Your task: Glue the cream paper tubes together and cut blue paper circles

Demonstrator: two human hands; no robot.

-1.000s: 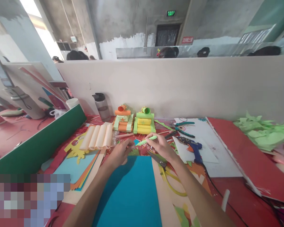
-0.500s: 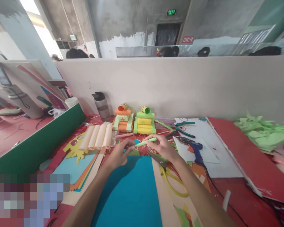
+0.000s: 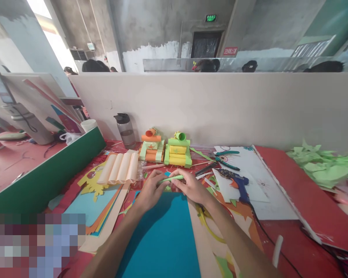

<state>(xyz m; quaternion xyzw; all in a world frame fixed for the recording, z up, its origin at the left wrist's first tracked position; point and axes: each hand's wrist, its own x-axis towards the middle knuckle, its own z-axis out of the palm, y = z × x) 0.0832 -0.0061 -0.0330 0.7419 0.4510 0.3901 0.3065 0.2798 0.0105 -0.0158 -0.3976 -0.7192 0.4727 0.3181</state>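
A thin light-green paper roll [image 3: 175, 178] lies nearly level between my two hands. My left hand [image 3: 150, 192] pinches its left end, and my right hand [image 3: 195, 190] has its fingers closed round the right part. Below them is a blue paper sheet [image 3: 162, 235]. Just beyond my fingers stand two models made of rolled paper, an orange one [image 3: 151, 150] and a yellow-green one [image 3: 178, 150]. Scissors with yellow handles [image 3: 210, 227] lie partly hidden under my right forearm.
Left are a corrugated cream paper piece [image 3: 118, 168], stacked coloured sheets [image 3: 89, 206] and a water bottle [image 3: 125, 129]. Pliers [image 3: 227, 160] and a blue glue gun [image 3: 243, 189] with a cord lie right. Green paper scraps [image 3: 321, 162] are heaped far right. A partition [image 3: 205, 104] closes the back.
My hands have come closer together around the green paper roll, which is now less tilted and more covered by fingers. My right hand has shifted slightly lower, covering more of the scissors.
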